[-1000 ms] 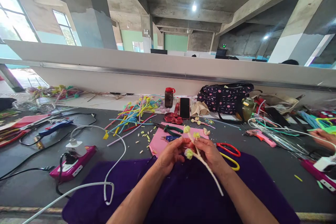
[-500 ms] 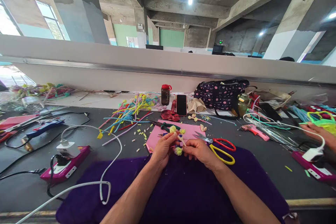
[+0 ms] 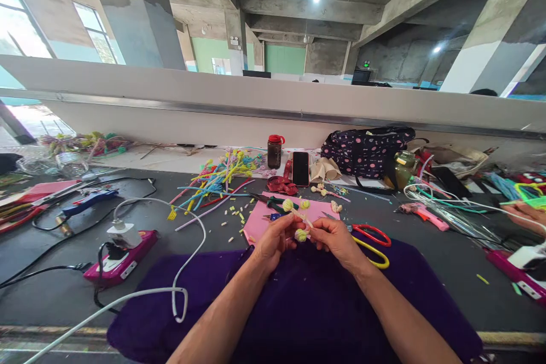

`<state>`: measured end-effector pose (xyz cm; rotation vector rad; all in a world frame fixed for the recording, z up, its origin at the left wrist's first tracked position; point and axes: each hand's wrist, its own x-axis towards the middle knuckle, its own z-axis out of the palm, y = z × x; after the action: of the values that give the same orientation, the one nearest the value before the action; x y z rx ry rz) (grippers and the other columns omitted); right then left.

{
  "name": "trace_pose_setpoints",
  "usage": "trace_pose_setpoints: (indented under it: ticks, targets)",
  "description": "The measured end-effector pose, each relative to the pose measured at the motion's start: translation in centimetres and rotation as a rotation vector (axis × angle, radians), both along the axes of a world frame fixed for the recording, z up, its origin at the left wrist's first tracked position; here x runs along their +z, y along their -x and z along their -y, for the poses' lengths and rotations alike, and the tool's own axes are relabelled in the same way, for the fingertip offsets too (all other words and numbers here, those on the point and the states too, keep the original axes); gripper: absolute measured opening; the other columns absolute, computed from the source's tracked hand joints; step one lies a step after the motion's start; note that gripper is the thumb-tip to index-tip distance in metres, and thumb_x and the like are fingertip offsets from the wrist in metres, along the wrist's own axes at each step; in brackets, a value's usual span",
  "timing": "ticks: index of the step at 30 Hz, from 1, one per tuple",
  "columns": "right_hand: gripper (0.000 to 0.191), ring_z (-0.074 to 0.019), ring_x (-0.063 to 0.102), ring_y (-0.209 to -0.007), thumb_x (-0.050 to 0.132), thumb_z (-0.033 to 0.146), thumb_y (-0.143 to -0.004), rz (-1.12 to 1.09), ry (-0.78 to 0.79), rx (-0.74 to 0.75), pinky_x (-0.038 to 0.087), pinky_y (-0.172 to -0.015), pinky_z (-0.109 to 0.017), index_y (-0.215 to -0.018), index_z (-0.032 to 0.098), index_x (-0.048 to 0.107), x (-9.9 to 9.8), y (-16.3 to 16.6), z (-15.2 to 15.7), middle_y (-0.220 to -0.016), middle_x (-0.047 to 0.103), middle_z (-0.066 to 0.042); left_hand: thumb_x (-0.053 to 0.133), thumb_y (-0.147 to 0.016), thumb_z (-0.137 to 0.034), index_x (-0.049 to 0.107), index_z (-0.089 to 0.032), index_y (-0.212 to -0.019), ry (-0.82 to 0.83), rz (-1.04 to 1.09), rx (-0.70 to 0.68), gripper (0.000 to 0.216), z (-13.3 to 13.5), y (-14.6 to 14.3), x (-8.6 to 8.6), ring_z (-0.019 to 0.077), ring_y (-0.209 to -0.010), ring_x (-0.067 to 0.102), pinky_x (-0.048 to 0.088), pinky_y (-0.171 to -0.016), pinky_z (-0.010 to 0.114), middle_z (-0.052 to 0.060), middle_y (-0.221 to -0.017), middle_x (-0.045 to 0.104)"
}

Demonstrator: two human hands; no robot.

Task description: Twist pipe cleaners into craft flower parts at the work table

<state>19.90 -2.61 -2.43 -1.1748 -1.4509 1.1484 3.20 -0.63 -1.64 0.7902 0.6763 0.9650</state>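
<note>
My left hand (image 3: 274, 240) pinches a sprig of pale yellow-green fuzzy buds (image 3: 301, 235) on a whitish stem, above the dark purple cloth. The fingertips of my right hand (image 3: 336, 239) are closed on the same sprig from the other side. One round bud sticks up over my left fingers and another hangs between the two hands. Behind them lies a pink sheet (image 3: 260, 228), with pliers (image 3: 273, 201) across its far edge. Scissors (image 3: 372, 233) with red and yellow handles rest by my right hand, their blades partly hidden.
Colourful fuzzy stems (image 3: 226, 173) are heaped at the back left. A brown bottle (image 3: 274, 153), a phone (image 3: 301, 168) and a patterned bag (image 3: 369, 151) line the back. Power strips (image 3: 123, 259) with cables flank the cloth. A pink glue gun (image 3: 424, 216) and another person's hand (image 3: 522, 216) are at right.
The camera view has swung a little to the left, so things appear shifted right. My hands have turned the sprig slightly, and its pale stem now shows more between them.
</note>
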Motion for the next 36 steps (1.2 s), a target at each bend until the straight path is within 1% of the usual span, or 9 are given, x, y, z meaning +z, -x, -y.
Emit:
trace_pose_setpoints:
  ticks: [3, 7, 13, 15, 18, 22, 25, 31, 36]
  targets:
    - [0.026, -0.0085, 0.047, -0.043, 0.060, 0.043, -0.069, -0.003, -0.006, -0.001, 0.026, -0.036, -0.019, -0.070, 0.017, 0.061, -0.1, 0.0, 0.0, -0.060, 0.060, 0.000, 0.063, -0.069, -0.035, 0.063, -0.014, -0.085, -0.050, -0.028, -0.030, 0.026, 0.3, -0.1, 0.2, 0.0112, -0.062, 0.056, 0.037, -0.042, 0.016, 0.005, -0.079, 0.063]
    - [0.025, -0.0082, 0.047, -0.044, 0.060, 0.041, -0.070, 0.011, 0.005, 0.027, 0.026, -0.037, -0.019, -0.071, 0.017, 0.062, 0.1, 0.3, 0.2, -0.060, 0.060, 0.000, 0.068, -0.065, -0.032, 0.064, -0.014, -0.081, -0.104, -0.087, -0.004, 0.024, 0.4, -0.3, -0.1, 0.0079, -0.054, 0.053, 0.034, -0.042, 0.017, 0.003, -0.074, 0.063]
    - [0.018, -0.0083, 0.048, -0.046, 0.059, 0.034, -0.071, 0.013, 0.003, 0.103, 0.029, -0.040, -0.019, -0.071, 0.017, 0.063, 0.3, 0.7, 0.6, -0.061, 0.059, 0.001, 0.071, -0.061, -0.030, 0.065, -0.011, -0.068, -0.142, -0.087, 0.006, 0.021, 0.0, -0.4, -1.0, 0.0113, -0.057, 0.056, 0.040, -0.056, 0.022, 0.005, -0.066, 0.063]
    - [0.018, -0.0087, 0.049, -0.047, 0.059, 0.034, -0.071, 0.005, 0.010, 0.113, 0.029, -0.040, -0.019, -0.074, 0.017, 0.063, 0.2, 0.7, 0.6, -0.063, 0.059, 0.000, 0.070, -0.062, -0.030, 0.065, -0.011, -0.068, -0.168, -0.084, 0.018, 0.020, -0.1, -0.4, -1.1, 0.0113, -0.057, 0.055, 0.039, -0.057, 0.023, 0.005, -0.066, 0.063]
    - [0.019, -0.0094, 0.049, -0.048, 0.058, 0.035, -0.071, 0.003, 0.006, 0.107, 0.029, -0.040, -0.020, -0.077, 0.017, 0.063, 0.1, 0.7, 0.6, -0.064, 0.060, 0.000, 0.069, -0.063, -0.031, 0.066, -0.011, -0.070, -0.165, -0.085, 0.051, 0.022, -0.2, -0.3, -1.1, 0.0094, -0.053, 0.053, 0.036, -0.051, 0.021, 0.004, -0.066, 0.063]
    - [0.016, -0.0099, 0.049, -0.047, 0.057, 0.032, -0.072, 0.056, -0.036, 0.054, 0.031, -0.042, -0.021, -0.069, 0.018, 0.061, 0.2, 0.7, 0.5, -0.059, 0.058, 0.001, 0.070, -0.062, -0.033, 0.065, -0.012, -0.071, -0.143, -0.084, 0.067, 0.023, -0.1, -0.3, -0.7, 0.0083, -0.051, 0.051, 0.034, -0.049, 0.020, 0.003, -0.064, 0.061]
    - [0.015, -0.0098, 0.049, -0.048, 0.055, 0.031, -0.073, 0.098, -0.056, 0.055, 0.032, -0.043, -0.021, -0.068, 0.018, 0.060, 0.3, 0.7, 0.5, -0.060, 0.057, 0.001, 0.069, -0.063, -0.033, 0.064, -0.013, -0.075, -0.171, -0.091, 0.133, 0.023, 0.1, -0.3, -0.4, 0.0086, -0.052, 0.051, 0.035, -0.051, 0.020, 0.002, -0.063, 0.060]
    - [0.016, -0.0095, 0.048, -0.050, 0.053, 0.030, -0.075, 0.130, -0.030, 0.096, 0.032, -0.045, -0.021, -0.068, 0.017, 0.058, 0.6, 0.7, 0.8, -0.061, 0.055, 0.002, 0.066, -0.066, -0.035, 0.064, -0.011, -0.079, -0.368, -0.210, 0.250, 0.028, 0.6, -0.6, -0.5, 0.0060, -0.048, 0.041, 0.030, -0.049, 0.020, -0.001, -0.058, 0.055]
    - [0.015, -0.0102, 0.049, -0.052, 0.052, 0.031, -0.076, 0.144, -0.008, 0.119, 0.033, -0.046, -0.021, -0.071, 0.018, 0.058, 0.2, 0.7, 0.8, -0.064, 0.056, 0.001, 0.062, -0.070, -0.035, 0.064, -0.013, -0.083, -0.513, -0.319, 0.279, 0.026, 0.8, -0.6, -1.0, 0.0082, -0.054, 0.044, 0.035, -0.053, 0.020, 0.000, -0.065, 0.057]
